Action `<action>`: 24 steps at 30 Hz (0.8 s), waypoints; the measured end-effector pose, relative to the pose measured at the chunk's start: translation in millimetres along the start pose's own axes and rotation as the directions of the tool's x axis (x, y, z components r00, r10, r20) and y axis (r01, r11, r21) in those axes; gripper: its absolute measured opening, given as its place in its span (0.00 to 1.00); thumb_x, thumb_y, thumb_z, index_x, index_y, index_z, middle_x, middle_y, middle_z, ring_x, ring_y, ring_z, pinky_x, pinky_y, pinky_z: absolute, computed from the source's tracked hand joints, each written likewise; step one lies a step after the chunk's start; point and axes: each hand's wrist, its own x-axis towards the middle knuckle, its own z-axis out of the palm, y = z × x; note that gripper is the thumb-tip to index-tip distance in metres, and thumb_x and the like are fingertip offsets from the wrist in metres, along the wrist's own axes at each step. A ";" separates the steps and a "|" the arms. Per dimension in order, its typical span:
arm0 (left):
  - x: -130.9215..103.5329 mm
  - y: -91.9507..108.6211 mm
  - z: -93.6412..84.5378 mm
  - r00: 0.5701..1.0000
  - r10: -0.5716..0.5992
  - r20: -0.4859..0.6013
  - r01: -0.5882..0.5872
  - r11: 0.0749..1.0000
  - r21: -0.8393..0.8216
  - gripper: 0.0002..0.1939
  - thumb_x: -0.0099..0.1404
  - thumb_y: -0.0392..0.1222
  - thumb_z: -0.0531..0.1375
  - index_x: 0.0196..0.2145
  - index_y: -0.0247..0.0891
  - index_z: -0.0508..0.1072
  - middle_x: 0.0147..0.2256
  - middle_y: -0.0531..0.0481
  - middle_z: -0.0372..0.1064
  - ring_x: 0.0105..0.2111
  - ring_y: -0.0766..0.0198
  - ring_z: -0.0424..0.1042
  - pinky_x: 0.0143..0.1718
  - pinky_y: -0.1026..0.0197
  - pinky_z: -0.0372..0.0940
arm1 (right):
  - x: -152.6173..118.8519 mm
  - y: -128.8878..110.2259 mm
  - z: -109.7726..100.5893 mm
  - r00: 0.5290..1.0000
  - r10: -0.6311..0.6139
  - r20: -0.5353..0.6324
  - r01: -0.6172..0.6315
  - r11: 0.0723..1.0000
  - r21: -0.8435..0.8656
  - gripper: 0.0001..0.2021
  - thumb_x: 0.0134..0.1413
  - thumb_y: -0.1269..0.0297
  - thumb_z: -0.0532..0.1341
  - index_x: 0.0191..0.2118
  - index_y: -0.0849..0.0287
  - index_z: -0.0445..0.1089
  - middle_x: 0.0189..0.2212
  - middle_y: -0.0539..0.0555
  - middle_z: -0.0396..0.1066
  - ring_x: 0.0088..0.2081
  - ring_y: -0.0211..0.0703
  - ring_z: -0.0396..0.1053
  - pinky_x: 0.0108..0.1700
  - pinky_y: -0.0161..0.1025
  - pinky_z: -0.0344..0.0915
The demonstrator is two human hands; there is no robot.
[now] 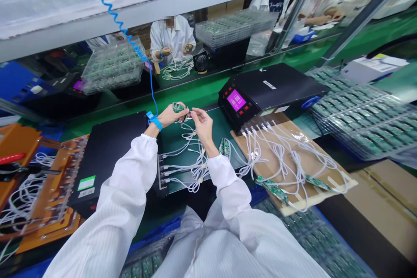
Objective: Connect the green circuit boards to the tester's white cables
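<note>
My left hand (172,115), with a blue wrist strap (154,120) at its wrist, is closed on a small green circuit board (177,107). Close beside it, my right hand (202,124) pinches something too small to make out at the board's right end. Below both hands, white cables (195,165) run from a black box (114,152) across the green mat. Another green board (224,147) lies on the mat by my right sleeve.
A black tester (257,91) with a lit purple screen stands right, its white cables over a brown board (283,195). Stacked clear trays (368,117) hold green boards at far right. An orange fixture (55,182) is left. A coiled blue cord (107,4) hangs above; a person (172,39) sits opposite.
</note>
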 end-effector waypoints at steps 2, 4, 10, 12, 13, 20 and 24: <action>-0.1 -1.1 -1.1 1.000 0.002 0.011 -0.002 1.000 0.024 0.29 0.50 0.62 0.76 0.30 0.40 0.67 0.19 0.56 0.64 0.20 0.68 0.62 0.24 0.63 0.57 | 0.7 0.5 -2.1 1.000 0.004 0.005 -0.004 1.000 0.005 0.23 0.53 0.41 0.71 0.41 0.57 0.76 0.35 0.55 0.81 0.39 0.48 0.81 0.52 0.48 0.77; -0.1 -2.4 -2.3 0.999 0.002 0.032 -0.002 1.000 0.018 0.28 0.50 0.60 0.77 0.30 0.40 0.67 0.20 0.56 0.64 0.20 0.68 0.62 0.24 0.62 0.58 | 0.5 -0.4 -4.0 1.000 -0.006 0.027 0.007 1.000 -0.005 0.22 0.53 0.42 0.71 0.39 0.57 0.76 0.35 0.55 0.81 0.39 0.48 0.80 0.52 0.48 0.77; -2.9 -0.2 -3.7 0.998 0.000 0.061 -0.005 0.996 0.090 0.27 0.52 0.60 0.75 0.31 0.39 0.68 0.19 0.56 0.65 0.20 0.68 0.62 0.24 0.63 0.57 | -2.7 -6.1 -7.0 0.995 -0.053 0.083 0.060 0.995 -0.085 0.21 0.55 0.41 0.69 0.38 0.56 0.76 0.36 0.55 0.79 0.40 0.46 0.79 0.51 0.45 0.77; -4.1 1.3 -3.3 0.997 -0.005 0.077 -0.004 0.993 0.115 0.27 0.53 0.61 0.74 0.31 0.39 0.68 0.19 0.56 0.65 0.20 0.68 0.62 0.24 0.63 0.56 | -3.1 -6.3 -7.9 0.994 -0.055 0.096 0.064 0.994 -0.092 0.20 0.55 0.42 0.70 0.38 0.56 0.76 0.36 0.54 0.78 0.39 0.46 0.79 0.50 0.45 0.77; -4.4 1.5 -3.1 0.997 -0.004 0.077 -0.005 0.993 0.119 0.27 0.53 0.62 0.73 0.31 0.39 0.68 0.19 0.56 0.65 0.20 0.68 0.62 0.23 0.63 0.56 | -3.1 -5.8 -8.3 0.993 -0.059 0.099 0.068 0.993 -0.093 0.20 0.55 0.42 0.70 0.38 0.56 0.76 0.36 0.54 0.78 0.39 0.46 0.78 0.50 0.45 0.77; -1.3 -7.2 -5.4 0.998 0.023 0.064 -0.031 0.991 0.128 0.22 0.58 0.55 0.73 0.32 0.39 0.67 0.18 0.55 0.67 0.19 0.68 0.63 0.24 0.63 0.55 | -4.0 2.2 -9.7 0.993 -0.067 0.102 0.077 0.992 -0.098 0.19 0.55 0.44 0.70 0.37 0.56 0.76 0.34 0.54 0.77 0.38 0.46 0.78 0.49 0.46 0.76; -1.3 -4.4 -8.1 0.998 -0.010 0.060 0.009 1.000 0.023 0.23 0.53 0.50 0.77 0.32 0.38 0.68 0.19 0.56 0.66 0.19 0.69 0.62 0.24 0.62 0.55 | -5.4 -3.1 -6.6 0.993 -0.046 0.112 0.060 0.990 -0.124 0.20 0.56 0.43 0.70 0.38 0.57 0.76 0.34 0.54 0.79 0.38 0.47 0.78 0.51 0.47 0.75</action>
